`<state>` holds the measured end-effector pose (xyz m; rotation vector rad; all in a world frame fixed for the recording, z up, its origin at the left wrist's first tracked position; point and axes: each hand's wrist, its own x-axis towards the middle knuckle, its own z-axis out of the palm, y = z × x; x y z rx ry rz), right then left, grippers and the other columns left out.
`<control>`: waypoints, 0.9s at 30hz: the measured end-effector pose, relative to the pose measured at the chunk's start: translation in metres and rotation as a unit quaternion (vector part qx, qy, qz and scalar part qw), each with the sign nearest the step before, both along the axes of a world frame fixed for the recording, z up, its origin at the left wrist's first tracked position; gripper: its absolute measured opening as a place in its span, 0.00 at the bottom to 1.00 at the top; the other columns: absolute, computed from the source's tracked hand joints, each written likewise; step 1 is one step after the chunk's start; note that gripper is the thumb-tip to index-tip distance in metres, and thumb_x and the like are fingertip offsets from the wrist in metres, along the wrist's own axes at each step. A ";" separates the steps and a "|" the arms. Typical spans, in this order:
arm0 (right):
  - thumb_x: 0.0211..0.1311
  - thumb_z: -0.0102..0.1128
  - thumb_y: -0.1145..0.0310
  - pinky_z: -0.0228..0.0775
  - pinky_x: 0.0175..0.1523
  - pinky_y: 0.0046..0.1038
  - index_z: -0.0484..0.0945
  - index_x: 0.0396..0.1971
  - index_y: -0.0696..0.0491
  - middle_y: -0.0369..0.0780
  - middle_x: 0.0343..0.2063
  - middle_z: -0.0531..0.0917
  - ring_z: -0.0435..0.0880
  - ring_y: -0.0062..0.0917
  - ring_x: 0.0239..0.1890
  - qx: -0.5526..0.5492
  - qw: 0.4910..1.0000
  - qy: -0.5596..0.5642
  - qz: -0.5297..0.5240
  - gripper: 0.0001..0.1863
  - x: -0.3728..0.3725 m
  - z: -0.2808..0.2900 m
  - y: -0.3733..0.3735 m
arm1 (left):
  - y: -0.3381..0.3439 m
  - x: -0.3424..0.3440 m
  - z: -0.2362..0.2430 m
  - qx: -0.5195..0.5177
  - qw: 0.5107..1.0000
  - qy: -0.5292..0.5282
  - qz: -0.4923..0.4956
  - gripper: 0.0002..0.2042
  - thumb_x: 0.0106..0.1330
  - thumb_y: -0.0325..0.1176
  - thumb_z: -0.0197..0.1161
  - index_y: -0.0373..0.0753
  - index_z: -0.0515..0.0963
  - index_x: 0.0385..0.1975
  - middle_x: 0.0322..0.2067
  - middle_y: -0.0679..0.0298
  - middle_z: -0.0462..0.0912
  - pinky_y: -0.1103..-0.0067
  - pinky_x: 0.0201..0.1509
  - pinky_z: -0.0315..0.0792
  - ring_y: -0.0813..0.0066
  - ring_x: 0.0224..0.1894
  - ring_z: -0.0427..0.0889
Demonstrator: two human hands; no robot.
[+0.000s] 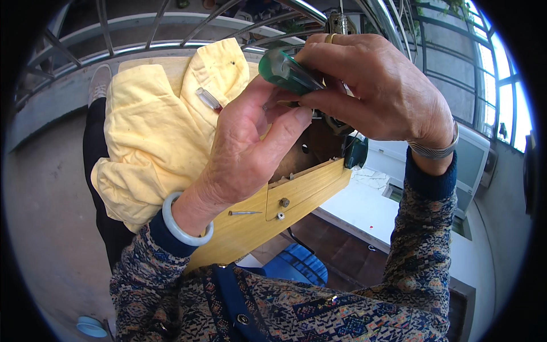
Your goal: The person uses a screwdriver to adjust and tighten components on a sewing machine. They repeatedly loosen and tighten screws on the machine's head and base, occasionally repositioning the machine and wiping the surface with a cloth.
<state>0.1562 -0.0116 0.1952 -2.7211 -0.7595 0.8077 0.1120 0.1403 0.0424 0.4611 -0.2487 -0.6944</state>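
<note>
You stand on a balcony with a grey concrete floor and a curved metal railing. Nearest you, a pale wooden board carries a loose screw and two small fittings, kept within reach. Your left hand is partly curled, its thumb bracing the tool from below. Your right hand is clamped around the green screwdriver handle, apparently pressing it down toward the dark hardware beneath. Behind lies a yellow cloth, beyond it the railing.
</note>
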 end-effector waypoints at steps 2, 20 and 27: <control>0.58 0.69 0.69 0.78 0.35 0.32 0.80 0.42 0.59 0.43 0.29 0.80 0.82 0.34 0.28 0.001 1.000 -0.020 -0.009 0.14 -0.004 -0.006 0.001 | 0.001 0.001 0.001 0.029 0.999 -0.004 0.022 0.15 0.71 0.28 0.60 0.33 0.72 0.55 0.43 0.63 0.80 0.80 0.51 0.74 0.78 0.45 0.80; 0.60 0.68 0.67 0.77 0.39 0.37 0.80 0.44 0.60 0.45 0.32 0.82 0.83 0.39 0.33 -0.026 0.997 0.033 -0.067 0.16 -0.006 -0.013 -0.002 | 0.006 0.014 0.002 0.137 0.990 0.001 0.044 0.11 0.75 0.36 0.59 0.33 0.77 0.45 0.31 0.65 0.81 0.87 0.31 0.70 0.84 0.29 0.78; 0.56 0.71 0.68 0.77 0.38 0.34 0.80 0.42 0.59 0.43 0.32 0.81 0.83 0.38 0.33 0.008 0.997 -0.011 -0.071 0.16 -0.010 -0.020 -0.002 | 0.010 0.017 0.004 0.159 0.986 0.031 0.031 0.13 0.75 0.39 0.58 0.33 0.76 0.45 0.32 0.63 0.81 0.86 0.31 0.71 0.82 0.29 0.79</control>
